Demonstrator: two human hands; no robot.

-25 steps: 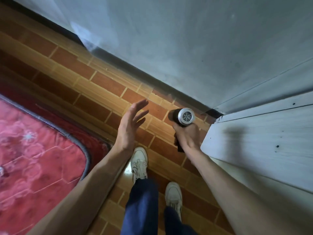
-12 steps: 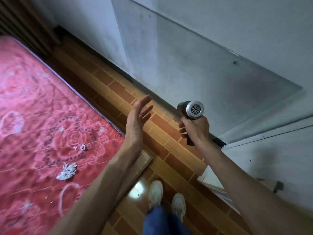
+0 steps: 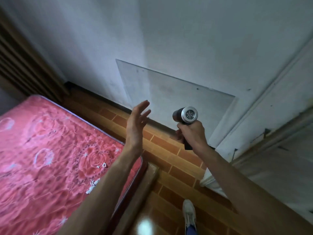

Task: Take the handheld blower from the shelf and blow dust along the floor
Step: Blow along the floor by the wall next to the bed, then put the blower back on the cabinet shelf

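Observation:
My right hand (image 3: 192, 134) grips the dark handle of the handheld blower (image 3: 185, 115), a short black barrel with a round silver grille facing me; its nozzle points away toward the wall base. My left hand (image 3: 138, 122) is raised beside it, palm turned to the right, fingers spread, holding nothing. Below both hands lies the brown brick-pattern tiled floor (image 3: 169, 148).
A red patterned mattress (image 3: 50, 158) on a wooden frame fills the left. A clear glass sheet (image 3: 169, 92) leans on the grey wall. A white door or panel (image 3: 279, 158) stands at right. My white shoe (image 3: 189, 212) shows at the bottom.
The view has tilted up and left, showing more wall and mattress. Both hands have risen, and the blower now sits higher, away from the floor.

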